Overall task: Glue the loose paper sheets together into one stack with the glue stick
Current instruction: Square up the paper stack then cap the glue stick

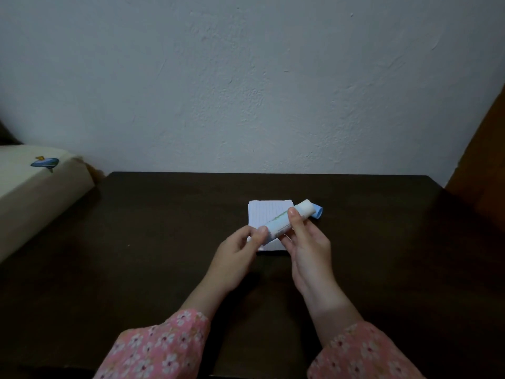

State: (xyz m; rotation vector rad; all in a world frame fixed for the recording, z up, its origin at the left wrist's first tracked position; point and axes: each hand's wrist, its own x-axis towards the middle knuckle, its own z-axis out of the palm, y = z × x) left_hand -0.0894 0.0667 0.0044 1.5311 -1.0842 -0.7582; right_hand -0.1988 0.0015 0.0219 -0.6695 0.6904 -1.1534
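I am holding a white glue stick with a blue cap, my right hand gripping its middle, my left hand pinching its near end; it is lying slantwise, cap pointing away and rightward, above the lined paper sheets on the desk.

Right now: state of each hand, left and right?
Left hand: fingertips pinch the near end of the glue stick.
Right hand: thumb and fingers grip the glue stick's body, held above the paper sheets.

The single head-worn camera looked forward and down over a dark table from the person's own seat (wide-angle, so edges bowed), close above both forearms, facing a pale wall behind the table.
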